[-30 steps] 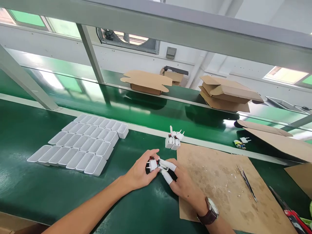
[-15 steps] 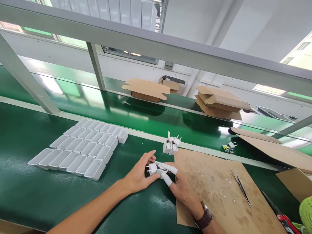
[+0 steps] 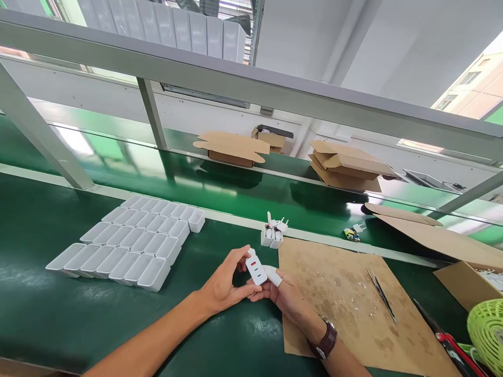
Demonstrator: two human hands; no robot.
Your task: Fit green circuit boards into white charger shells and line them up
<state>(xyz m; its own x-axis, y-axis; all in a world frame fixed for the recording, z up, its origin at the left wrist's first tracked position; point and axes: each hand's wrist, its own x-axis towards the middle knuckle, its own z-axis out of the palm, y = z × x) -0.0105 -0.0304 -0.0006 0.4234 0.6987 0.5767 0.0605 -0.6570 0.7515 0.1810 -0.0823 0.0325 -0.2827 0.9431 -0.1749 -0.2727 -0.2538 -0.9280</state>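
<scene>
A white USB charger (image 3: 257, 271) is held between both hands, its port face turned up toward me. One red port and two small dark ones show on it. My left hand (image 3: 223, 283) grips it from the left, fingers and thumb closed at its edges. White covers sit on fingertips of my right hand (image 3: 293, 301), which holds the charger from the right. The plug prongs cannot be seen. Just beyond the hands, two white cases (image 3: 272, 240) stand upright with plugs and wiring sticking out of them.
Rows of open white cases (image 3: 129, 241) lie at left on the green bench (image 3: 220, 340). Tweezers (image 3: 381, 296) rest on a stained cardboard sheet (image 3: 334, 293). Toward the right are red-handled pliers (image 3: 451, 343), a green basket (image 3: 487, 330) and a circuit board with a plug (image 3: 353, 233).
The charger has been turned over in my hands: its plug prongs and open side showed before, and now the port face does. The right fingers have shifted around it.
</scene>
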